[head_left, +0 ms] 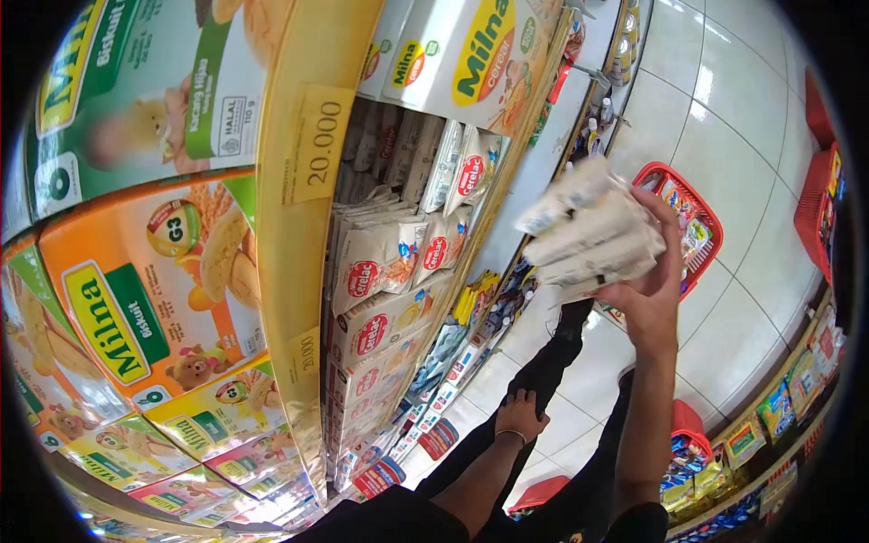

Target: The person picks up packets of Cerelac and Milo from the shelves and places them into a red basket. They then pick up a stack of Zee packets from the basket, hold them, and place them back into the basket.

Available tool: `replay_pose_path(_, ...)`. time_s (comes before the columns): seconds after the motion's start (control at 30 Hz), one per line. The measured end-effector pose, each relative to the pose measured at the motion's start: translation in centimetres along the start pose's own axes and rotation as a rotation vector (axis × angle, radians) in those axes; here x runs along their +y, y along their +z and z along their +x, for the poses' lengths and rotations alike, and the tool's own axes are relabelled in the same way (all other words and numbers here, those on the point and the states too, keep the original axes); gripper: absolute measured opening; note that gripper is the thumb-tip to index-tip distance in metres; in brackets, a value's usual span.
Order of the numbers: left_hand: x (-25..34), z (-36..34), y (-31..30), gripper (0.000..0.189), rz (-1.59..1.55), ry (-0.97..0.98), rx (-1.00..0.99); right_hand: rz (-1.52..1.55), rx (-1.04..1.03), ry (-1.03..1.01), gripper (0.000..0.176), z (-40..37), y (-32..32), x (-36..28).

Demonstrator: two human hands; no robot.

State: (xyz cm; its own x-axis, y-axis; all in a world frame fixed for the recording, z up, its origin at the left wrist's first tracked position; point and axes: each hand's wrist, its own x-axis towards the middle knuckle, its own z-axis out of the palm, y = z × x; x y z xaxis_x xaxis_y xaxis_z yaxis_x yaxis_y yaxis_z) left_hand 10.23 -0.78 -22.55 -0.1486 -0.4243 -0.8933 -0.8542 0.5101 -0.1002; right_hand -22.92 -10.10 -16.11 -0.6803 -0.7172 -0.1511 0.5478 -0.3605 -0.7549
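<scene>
My right hand (654, 285) is closed around a stack of beige sachets (593, 231), holding it in the air above the floor. The sachets are blurred by motion, but their colour matches the Cerelac sachets (376, 267) standing on the shelf to the left. My left hand (522, 416), with a thin bracelet at the wrist, lies flat on my dark trouser leg, its fingers somewhat apart and nothing in it. Behind my right hand, a red basket (711, 217) with colourful packets stands on the floor, partly hidden by the hand and the stack.
Milna biscuit boxes (149, 290) fill the shelf at left, behind a yellow edge strip (303, 244) with a 20.000 price tag. Milna cereal boxes (462, 59) sit beside the sachets. Pale tiles (724, 335) cover the floor. More red baskets (817, 204) and packaged goods line the right side.
</scene>
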Motion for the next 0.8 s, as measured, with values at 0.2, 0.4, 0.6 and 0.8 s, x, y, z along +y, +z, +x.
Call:
replay_pose_path(0.2, -0.3, 0.2, 0.9, 0.058, -0.022, 0.008, 0.048, 0.172, -0.153, -0.083, 0.092, 2.8, 7.0, -0.2)
replay_pose_path(0.4, -0.5, 0.1, 0.9, 0.059, -0.022, 0.028, 0.083, 0.245, -0.227, -0.090, 0.084, 3.7, 8.4, 0.1)
replay_pose_path(0.6, -0.1, 0.0, -0.5, 0.060, -0.018, 0.010, -0.002, 0.336, -0.202, -0.019, 0.083, 3.3, 9.1, -1.3)
replay_pose_path(0.8, -0.2, 0.1, 0.0, 0.060, -0.024, 0.016, 0.030, 0.367, -0.244, -0.001, 0.073, 2.1, 8.9, -0.6)
